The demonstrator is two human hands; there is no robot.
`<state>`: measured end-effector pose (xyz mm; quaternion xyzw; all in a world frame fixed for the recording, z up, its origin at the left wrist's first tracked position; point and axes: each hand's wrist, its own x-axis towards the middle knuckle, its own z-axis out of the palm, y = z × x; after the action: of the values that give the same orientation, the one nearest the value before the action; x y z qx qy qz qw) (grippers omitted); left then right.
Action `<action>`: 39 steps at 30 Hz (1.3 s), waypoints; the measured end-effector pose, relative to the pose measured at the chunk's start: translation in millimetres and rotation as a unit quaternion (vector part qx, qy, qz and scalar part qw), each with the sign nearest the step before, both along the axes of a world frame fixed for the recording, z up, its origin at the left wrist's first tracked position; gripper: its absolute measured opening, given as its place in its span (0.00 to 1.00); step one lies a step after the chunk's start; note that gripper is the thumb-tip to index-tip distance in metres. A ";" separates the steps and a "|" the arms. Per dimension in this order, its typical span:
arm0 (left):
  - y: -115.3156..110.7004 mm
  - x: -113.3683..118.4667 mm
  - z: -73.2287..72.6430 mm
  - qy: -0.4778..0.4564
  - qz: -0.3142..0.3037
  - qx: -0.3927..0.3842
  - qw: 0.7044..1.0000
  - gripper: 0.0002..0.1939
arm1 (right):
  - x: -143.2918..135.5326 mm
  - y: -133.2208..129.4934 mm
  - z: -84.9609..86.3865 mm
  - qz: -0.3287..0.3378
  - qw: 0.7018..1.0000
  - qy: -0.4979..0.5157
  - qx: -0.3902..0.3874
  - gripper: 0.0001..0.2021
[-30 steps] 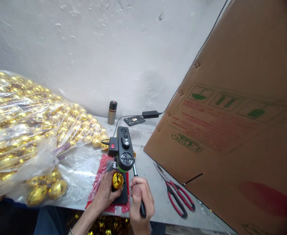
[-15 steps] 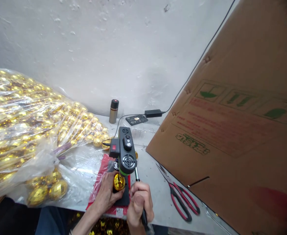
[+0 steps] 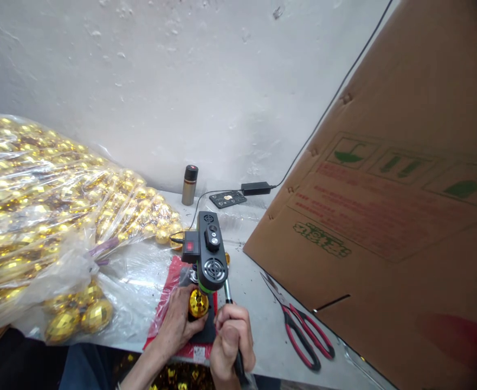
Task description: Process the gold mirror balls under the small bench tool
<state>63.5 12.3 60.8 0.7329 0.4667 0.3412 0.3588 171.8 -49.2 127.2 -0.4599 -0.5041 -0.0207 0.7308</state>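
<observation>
A shiny gold faceted ball (image 3: 198, 303) sits under the head of a small black bench machine (image 3: 213, 252), which looks like a drill press. My left hand (image 3: 179, 314) is closed around the ball's left and near sides, thumb in front. To the right, the fingers of my right hand (image 3: 233, 338) wrap the black grip of the machine's metal lever (image 3: 227, 290). The lever slants down toward me. Beneath the machine lies a red plastic sheet (image 3: 163, 311). The ball's top is partly hidden by the machine head.
A clear plastic bag of gold balls (image 3: 59, 200) fills the left. Red-handled scissors (image 3: 299, 325) lie right of my hands, beside a large cardboard box (image 3: 368, 216). Behind stand a bottle (image 3: 189, 185), a dark flat card-like object (image 3: 227, 199) and a power adapter (image 3: 256, 188). More gold balls (image 3: 177, 376) are below the table edge.
Almost nothing differs. Both hands keep their places on the ball and the lever; the whole view has shifted very slightly.
</observation>
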 end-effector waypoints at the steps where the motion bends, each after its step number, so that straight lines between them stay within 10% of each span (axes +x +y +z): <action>1: 0.0 0.0 0.3 0.000 0.000 -0.001 1.000 0.23 | 0.0 0.0 -0.3 0.003 1.000 0.001 -0.001 0.17; 28: 1.3 -0.3 -7.2 0.008 0.003 0.004 1.000 0.22 | 4.1 3.5 -33.0 0.003 0.997 -0.070 0.009 0.16; 39: -17.7 -18.5 -20.6 0.019 -0.015 0.094 0.995 0.29 | 2.0 -7.2 78.6 0.019 0.997 -0.005 -0.070 0.14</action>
<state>45.0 -5.4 40.2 0.7768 0.4284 0.3639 0.2840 173.8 -56.4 205.8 -0.5004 -0.5162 0.0264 0.6946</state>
